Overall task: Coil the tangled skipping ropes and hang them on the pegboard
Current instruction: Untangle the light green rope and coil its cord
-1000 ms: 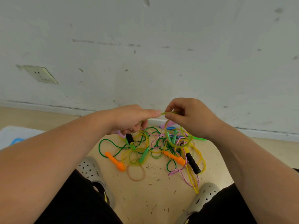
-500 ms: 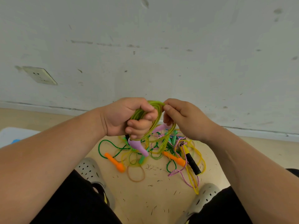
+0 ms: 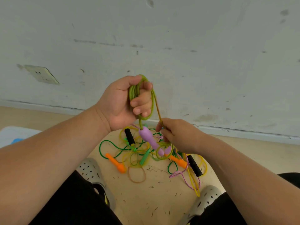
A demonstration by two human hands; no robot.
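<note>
My left hand is raised in front of the wall and grips a coil of olive-green skipping rope. A purple handle hangs from that coil just below the hand. A taut strand of the same rope runs down to my right hand, which pinches it lower and to the right. Under both hands lies a tangled pile of ropes on the floor: green, yellow and pink cords with orange handles, black foam handles and a green handle. No pegboard is in view.
A white wall with a socket rises close behind the pile. My two grey perforated shoes flank the pile on the wooden floor. A loose brown rubber band lies near the ropes. A white and blue object sits far left.
My left hand has risen with the olive coil now wound round it. My right hand has dropped lower, drawing a strand taut. The purple handle has lifted off the pile.
</note>
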